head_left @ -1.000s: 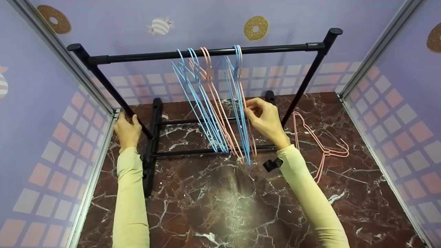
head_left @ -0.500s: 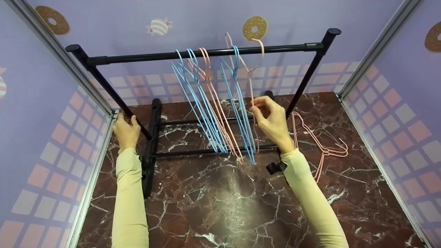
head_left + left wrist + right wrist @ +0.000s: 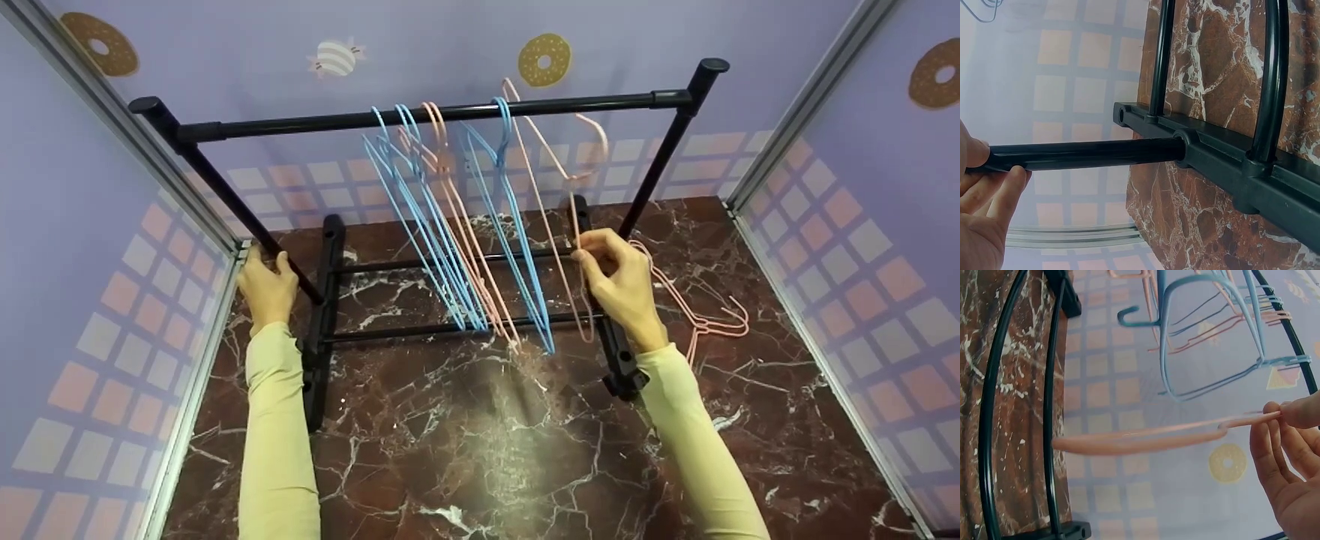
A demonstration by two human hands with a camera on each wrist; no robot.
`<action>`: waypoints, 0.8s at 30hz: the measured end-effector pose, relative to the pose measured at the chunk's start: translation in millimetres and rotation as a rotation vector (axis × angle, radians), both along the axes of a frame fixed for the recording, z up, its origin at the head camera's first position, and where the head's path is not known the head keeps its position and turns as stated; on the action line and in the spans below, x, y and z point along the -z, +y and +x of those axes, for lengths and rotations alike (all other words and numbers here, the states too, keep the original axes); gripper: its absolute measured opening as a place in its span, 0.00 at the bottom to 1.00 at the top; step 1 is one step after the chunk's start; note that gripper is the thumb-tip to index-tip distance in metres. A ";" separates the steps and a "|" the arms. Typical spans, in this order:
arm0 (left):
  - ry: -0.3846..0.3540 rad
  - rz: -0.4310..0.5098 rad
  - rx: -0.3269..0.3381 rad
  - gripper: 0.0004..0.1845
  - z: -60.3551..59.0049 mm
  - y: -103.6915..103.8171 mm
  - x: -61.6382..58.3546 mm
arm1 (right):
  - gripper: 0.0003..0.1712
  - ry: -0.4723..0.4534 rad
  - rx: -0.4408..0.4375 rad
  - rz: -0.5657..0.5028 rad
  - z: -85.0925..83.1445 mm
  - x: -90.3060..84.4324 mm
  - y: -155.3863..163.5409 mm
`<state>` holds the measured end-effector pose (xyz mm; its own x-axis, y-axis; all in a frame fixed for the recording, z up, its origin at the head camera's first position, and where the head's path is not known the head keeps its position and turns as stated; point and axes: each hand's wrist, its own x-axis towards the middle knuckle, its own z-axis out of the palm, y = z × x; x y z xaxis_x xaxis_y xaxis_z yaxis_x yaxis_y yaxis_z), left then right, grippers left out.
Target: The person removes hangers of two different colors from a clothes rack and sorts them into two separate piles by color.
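A pink clothes hanger (image 3: 568,174) is pinched at its side wire between the thumb and fingers of my right hand (image 3: 621,289). Its hook curves out to the right, apart from the rack's top bar. In the right wrist view the hanger (image 3: 1140,443) appears nearly edge-on. My left hand (image 3: 268,291) grips the black clothes rack's left post (image 3: 229,187), thumb and fingers around the tube (image 3: 1095,154) in the left wrist view. Several blue hangers (image 3: 517,217) and pink hangers (image 3: 454,187) hang in groups from the top bar (image 3: 337,122).
More pink hangers (image 3: 701,328) lie on the marbled floor (image 3: 480,450) right of the rack. Patterned panels (image 3: 82,225) rise on both sides and behind. The rack's right post (image 3: 660,157) stands just beyond my right hand. Its base (image 3: 315,375) has two low crossbars.
The pink hanger came off the top bar, away from the blue hangers beside it, and moved right and lower with my right hand. My left hand stays on the post.
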<state>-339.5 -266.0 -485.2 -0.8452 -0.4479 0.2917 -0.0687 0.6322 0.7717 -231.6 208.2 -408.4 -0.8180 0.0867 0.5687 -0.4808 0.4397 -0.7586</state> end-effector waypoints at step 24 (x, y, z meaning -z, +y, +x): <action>0.005 0.015 -0.018 0.18 -1.1 3.0 0.8 | 0.06 -0.066 0.150 -0.035 47.9 47.3 56.7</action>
